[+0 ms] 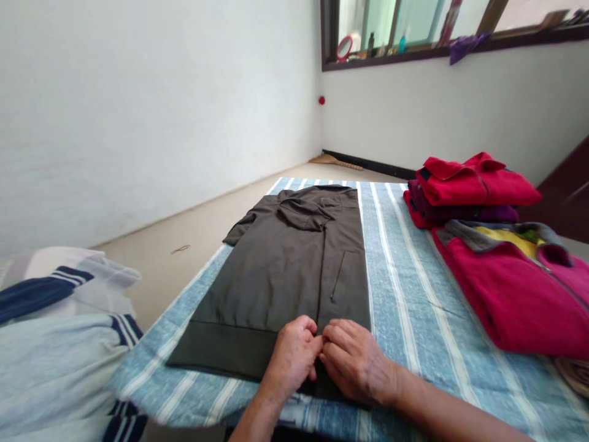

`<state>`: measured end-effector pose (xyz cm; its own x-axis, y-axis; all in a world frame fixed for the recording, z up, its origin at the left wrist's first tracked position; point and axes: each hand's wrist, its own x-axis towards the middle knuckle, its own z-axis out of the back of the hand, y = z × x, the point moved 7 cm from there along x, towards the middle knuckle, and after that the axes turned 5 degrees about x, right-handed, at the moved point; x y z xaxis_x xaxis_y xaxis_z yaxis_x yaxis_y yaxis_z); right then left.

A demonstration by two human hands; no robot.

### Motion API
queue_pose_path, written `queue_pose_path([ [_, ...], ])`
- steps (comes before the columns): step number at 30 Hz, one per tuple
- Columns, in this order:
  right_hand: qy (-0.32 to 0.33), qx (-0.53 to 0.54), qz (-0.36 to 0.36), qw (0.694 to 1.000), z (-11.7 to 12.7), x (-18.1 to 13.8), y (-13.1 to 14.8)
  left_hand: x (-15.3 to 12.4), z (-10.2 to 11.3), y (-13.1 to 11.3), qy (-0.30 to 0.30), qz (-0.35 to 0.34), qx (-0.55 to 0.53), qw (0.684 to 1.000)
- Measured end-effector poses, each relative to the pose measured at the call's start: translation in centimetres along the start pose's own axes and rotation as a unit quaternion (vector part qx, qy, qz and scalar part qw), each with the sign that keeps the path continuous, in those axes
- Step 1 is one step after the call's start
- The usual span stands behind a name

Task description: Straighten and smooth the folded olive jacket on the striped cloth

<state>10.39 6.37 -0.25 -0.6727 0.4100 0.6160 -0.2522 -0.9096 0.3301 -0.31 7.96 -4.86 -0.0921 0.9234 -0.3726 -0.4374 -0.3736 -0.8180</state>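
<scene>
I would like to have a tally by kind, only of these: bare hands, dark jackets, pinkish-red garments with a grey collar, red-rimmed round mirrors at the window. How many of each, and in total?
Left hand and right hand: 2
Dark jacket: 1
Grey-collared pinkish-red garment: 1
Red-rimmed round mirror: 1
Total: 5

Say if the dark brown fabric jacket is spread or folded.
Spread lengthwise: the jacket lies flat, collar to hem, on the blue-and-white striped cloth. Cannot tell if an edge is tucked under.
</scene>
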Motion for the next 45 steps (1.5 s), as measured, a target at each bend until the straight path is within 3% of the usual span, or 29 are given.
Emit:
queue_pose_path([
  [12,0.001,0.037,-0.035,0.999,-0.4,-0.4,-0.4,-0.2,0.0,0.3,0.013,0.018,-0.005,1.000],
  [32,-0.020,-0.038,0.055,0.998,0.5,-0.5,2.1,-0.3,-0.3,0.2,0.027,0.017,-0.068,0.997],
  [45,-0.006,-0.016,0.059,0.998,0.3,-0.3,2.2,-0.1,-0.2,0.2,0.016,0.012,-0.059,0.998],
])
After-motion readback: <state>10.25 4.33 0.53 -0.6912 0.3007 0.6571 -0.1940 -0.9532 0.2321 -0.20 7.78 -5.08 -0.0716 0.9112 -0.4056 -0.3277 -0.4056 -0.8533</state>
